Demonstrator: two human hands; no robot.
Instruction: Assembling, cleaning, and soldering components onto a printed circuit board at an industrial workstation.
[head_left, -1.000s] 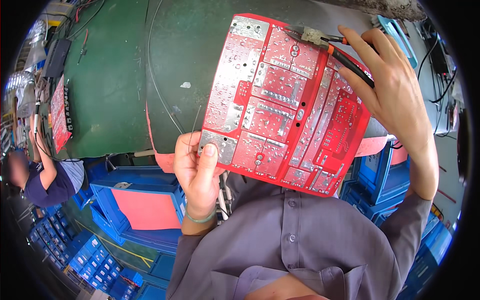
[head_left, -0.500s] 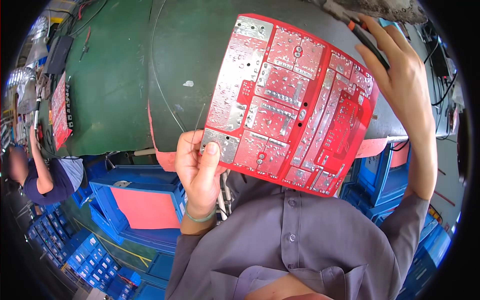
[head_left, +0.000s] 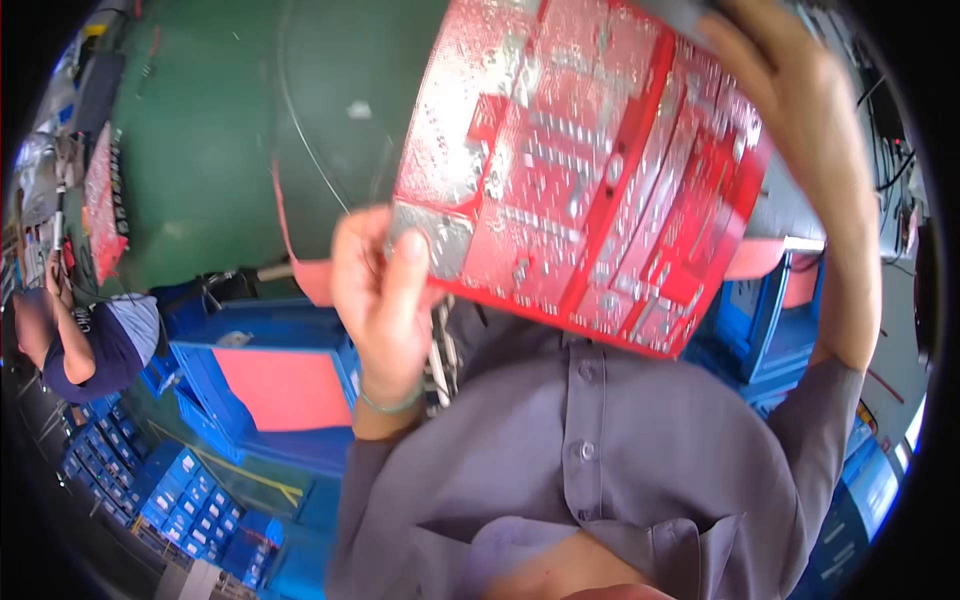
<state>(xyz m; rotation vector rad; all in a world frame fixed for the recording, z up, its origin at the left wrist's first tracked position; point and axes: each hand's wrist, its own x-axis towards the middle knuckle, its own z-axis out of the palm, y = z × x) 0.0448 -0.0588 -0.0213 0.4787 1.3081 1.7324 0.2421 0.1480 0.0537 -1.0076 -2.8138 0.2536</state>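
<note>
The left hand (head_left: 380, 295) clamps a flat red circuit board (head_left: 585, 185) at eight o'clock; the right hand (head_left: 785, 75), at two, has indiscernible fingers.

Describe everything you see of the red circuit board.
The red circuit board is flat, roughly rectangular, with shiny silver areas, metallic spots and dark holes. It is held slanted off the green worktop, top edge out of frame. The left hand pinches its lower left corner; whether the right hand touches it is unclear.

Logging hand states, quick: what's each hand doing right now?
Left hand: closed on the red, rectangular circuit board at its lower left corner.
Right hand: near the board's upper right corner; blurred, grip cannot be told.
</note>
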